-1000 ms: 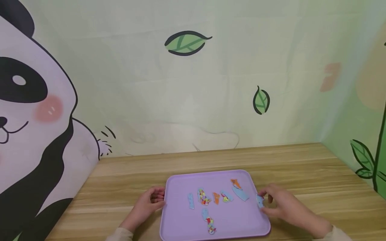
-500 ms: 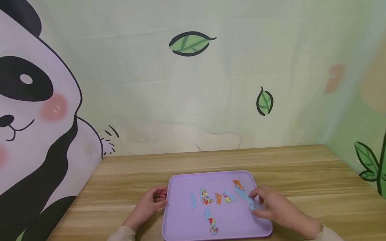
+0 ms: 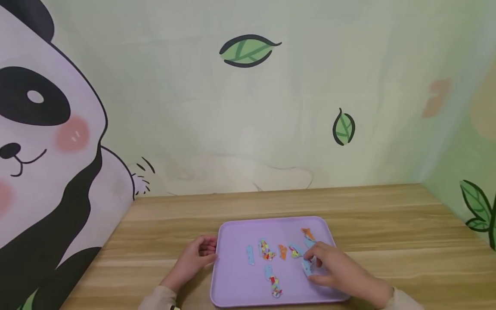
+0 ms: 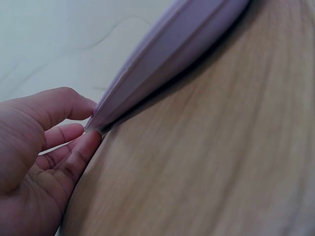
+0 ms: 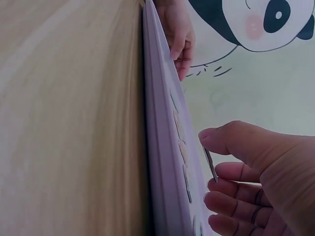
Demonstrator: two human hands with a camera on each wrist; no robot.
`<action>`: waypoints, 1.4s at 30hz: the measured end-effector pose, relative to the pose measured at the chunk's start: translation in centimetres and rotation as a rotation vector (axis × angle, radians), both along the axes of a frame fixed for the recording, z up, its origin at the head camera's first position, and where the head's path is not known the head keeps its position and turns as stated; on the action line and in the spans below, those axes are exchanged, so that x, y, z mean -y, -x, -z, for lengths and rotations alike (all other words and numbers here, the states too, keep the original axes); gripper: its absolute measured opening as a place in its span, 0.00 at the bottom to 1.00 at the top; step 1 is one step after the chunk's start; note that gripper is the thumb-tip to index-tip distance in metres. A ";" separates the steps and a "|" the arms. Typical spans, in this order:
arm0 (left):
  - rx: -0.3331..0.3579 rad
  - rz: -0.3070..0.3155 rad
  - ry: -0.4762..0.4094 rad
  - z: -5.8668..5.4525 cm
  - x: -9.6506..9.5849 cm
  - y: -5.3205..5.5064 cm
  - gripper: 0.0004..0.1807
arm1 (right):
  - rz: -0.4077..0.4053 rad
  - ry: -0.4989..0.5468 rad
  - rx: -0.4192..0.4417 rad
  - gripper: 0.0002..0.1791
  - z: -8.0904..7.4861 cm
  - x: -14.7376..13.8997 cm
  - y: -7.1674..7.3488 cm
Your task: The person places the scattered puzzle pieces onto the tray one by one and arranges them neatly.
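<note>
My right hand (image 3: 337,268) pinches a flat, pale blue puzzle-like piece (image 3: 306,268) between thumb and fingers, over the right part of a purple tray (image 3: 237,289). Seen edge-on in the right wrist view, the piece (image 5: 210,164) is thin and tilted. My left hand (image 3: 192,261) holds the tray's left edge, thumb and fingertips at the rim (image 4: 133,73) in the left wrist view. Beside the held piece lie a blue piece with colourful bits (image 3: 295,251) and an orange piece (image 3: 283,252). Another blue piece (image 3: 309,242) is partly hidden behind my right hand.
Other flat pieces lie on the tray: a narrow blue one (image 3: 250,255), a multicoloured one (image 3: 266,249), a blue and multicoloured pair (image 3: 273,282) and an orange one (image 3: 308,234). The wooden table (image 3: 174,215) meets a wall printed with a panda (image 3: 42,142).
My right hand has carried the blue piece from beyond the tray's right edge leftward over the tray. My left hand stays at the left rim. The head view has shifted slightly.
</note>
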State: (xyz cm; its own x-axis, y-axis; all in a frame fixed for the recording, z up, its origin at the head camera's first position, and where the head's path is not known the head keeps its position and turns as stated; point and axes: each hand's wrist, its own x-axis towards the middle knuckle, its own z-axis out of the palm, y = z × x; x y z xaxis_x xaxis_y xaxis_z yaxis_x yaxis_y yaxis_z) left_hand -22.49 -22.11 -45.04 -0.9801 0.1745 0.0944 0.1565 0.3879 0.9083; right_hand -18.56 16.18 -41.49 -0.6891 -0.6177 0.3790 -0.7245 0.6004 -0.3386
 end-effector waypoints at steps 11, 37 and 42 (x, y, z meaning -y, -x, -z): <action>-0.019 0.025 0.004 -0.2 -0.4 0.8 0.23 | -0.021 0.003 -0.018 0.19 0.5 1.4 -0.2; -0.004 0.025 -0.003 -0.1 0.2 0.3 0.24 | 0.014 -0.091 0.073 0.19 1.0 2.3 -0.4; 0.002 0.020 -0.005 0.1 0.2 0.1 0.24 | 0.016 -0.097 0.094 0.19 1.1 2.3 -0.5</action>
State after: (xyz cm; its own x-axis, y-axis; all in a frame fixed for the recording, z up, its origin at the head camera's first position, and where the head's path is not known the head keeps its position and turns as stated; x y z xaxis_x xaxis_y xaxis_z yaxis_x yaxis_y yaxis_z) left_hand -22.60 -22.32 -45.11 -0.9766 0.1937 0.0938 0.1629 0.3803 0.9104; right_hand -18.09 13.93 -42.61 -0.7290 -0.6370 0.2508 -0.6821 0.6451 -0.3444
